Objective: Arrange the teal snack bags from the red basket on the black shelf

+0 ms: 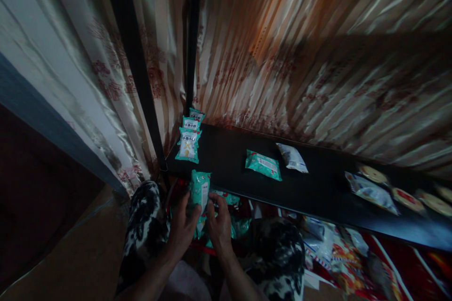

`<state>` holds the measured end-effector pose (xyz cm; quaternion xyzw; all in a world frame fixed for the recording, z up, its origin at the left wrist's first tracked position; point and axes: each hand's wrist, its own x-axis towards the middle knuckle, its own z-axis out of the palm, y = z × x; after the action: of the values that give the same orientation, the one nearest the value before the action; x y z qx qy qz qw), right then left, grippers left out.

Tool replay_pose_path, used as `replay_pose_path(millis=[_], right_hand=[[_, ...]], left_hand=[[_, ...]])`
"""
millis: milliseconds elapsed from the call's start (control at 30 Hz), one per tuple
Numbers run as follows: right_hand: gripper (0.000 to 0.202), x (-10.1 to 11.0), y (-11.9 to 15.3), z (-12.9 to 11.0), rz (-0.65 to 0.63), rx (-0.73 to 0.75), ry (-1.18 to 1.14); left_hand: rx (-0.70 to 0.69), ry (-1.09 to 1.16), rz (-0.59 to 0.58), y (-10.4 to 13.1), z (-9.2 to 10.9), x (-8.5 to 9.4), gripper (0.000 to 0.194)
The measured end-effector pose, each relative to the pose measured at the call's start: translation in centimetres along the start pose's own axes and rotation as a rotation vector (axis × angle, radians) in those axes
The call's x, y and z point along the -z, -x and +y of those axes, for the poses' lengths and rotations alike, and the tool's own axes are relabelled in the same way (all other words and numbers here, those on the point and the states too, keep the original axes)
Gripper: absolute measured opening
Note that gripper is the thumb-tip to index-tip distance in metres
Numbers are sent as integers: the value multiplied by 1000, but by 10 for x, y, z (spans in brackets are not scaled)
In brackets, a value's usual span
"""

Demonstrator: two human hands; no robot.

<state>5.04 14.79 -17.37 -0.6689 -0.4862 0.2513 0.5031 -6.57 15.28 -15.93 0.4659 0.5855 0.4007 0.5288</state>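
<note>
Between my two hands, just in front of the shelf's near edge, a teal snack bag (200, 187) is held upright, its back with a white label facing me. My left hand (182, 222) grips its lower left side, thumb across the front. On the other side, my right hand (219, 222) pinches the lower right edge with curled fingers. Below the hands, more teal snack bags (242, 228) lie in a red container, partly hidden by my arms. At the shelf's left end, several teal-and-white snack bags (188, 145) stand in a row, one behind another.
The black shelf (219, 155) also carries a lying teal bag (263, 165), a white-blue bag (292, 157), another white-blue bag (371, 193) and round packs (407, 199). Black posts (136, 56) rise at its left end before a curtain (282, 56). Assorted packets (335, 249) lie below right.
</note>
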Motion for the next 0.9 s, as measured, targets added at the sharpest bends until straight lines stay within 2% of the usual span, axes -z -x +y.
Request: replay_pose_path(millis=[167, 467, 633, 733, 900], right_hand=[[35, 3, 1, -9, -40, -89, -50], [47, 3, 5, -13, -104, -197, -183], [50, 2, 6, -14, -172, -221, -212], [53, 3, 6, -16, -228, -245, -210], [48, 4, 5, -15, -249, -279, -244]], left_hand=[[-17, 4, -35, 7, 4, 1, 54], [-146, -36, -17, 10, 15, 2, 39], [-212, -113, 2, 11, 14, 1, 37], [-224, -154, 19, 12, 11, 0, 36], [-218, -168, 16, 13, 7, -1, 33]])
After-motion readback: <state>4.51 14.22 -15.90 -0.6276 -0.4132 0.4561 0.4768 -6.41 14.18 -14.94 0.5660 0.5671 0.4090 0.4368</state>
